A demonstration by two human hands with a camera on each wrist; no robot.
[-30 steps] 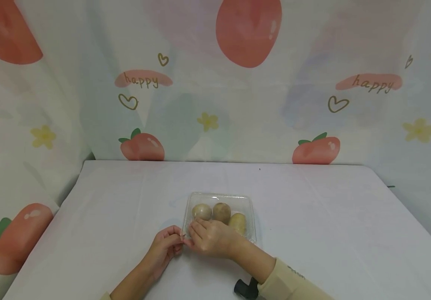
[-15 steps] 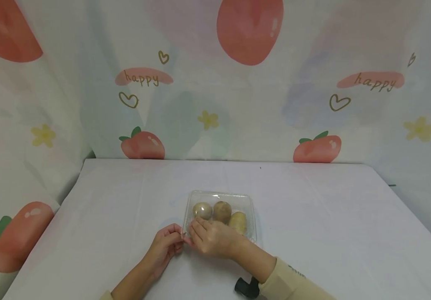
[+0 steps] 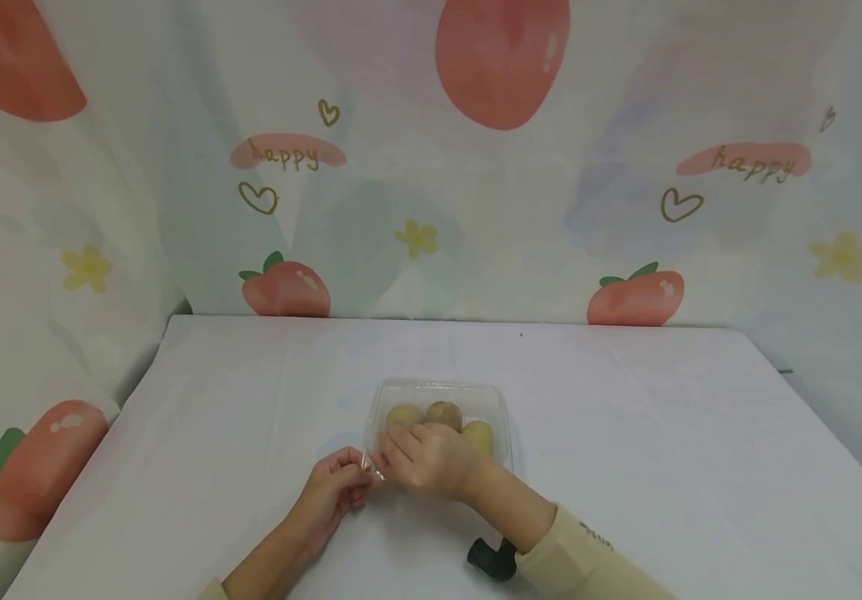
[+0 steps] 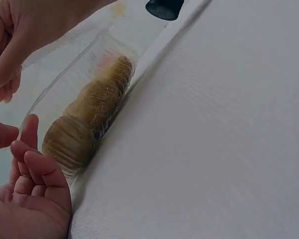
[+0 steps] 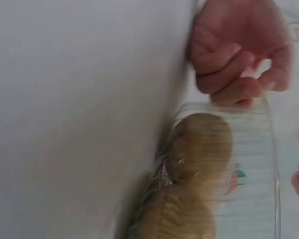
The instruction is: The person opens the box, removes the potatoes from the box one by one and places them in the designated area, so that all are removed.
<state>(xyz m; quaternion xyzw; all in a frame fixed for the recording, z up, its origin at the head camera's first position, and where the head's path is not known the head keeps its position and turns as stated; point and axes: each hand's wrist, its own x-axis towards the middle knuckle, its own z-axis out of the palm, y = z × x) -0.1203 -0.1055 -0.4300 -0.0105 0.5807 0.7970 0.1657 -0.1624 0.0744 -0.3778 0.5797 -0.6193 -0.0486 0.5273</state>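
Observation:
A clear plastic box (image 3: pixel 504 417) lies on the white-covered table, with potatoes (image 3: pixel 443 413) inside. My left hand (image 3: pixel 333 490) pinches the box's near left corner between thumb and forefinger, its other fingers curled below. My right hand (image 3: pixel 434 458) crosses the front of the box and covers part of the potatoes. Its bent fingers grip the edge of the clear lid (image 4: pixel 55 49), which stands raised from the box rim in the left wrist view. The exact grip of the right fingertips is partly hidden. Potatoes (image 5: pixel 202 144) show through the side wall in the right wrist view.
A black cylindrical piece (image 3: pixel 493 558) sits by the right sleeve (image 3: pixel 581 554). White cloth (image 3: pixel 664 433) covers the table around the box. A printed curtain (image 3: pixel 476 208) stands behind the table's far edge and along the left side.
My right hand has risen slightly at the box's front edge, and the lid has lifted with it. The left hand has stayed at the corner. The head view has shifted a little.

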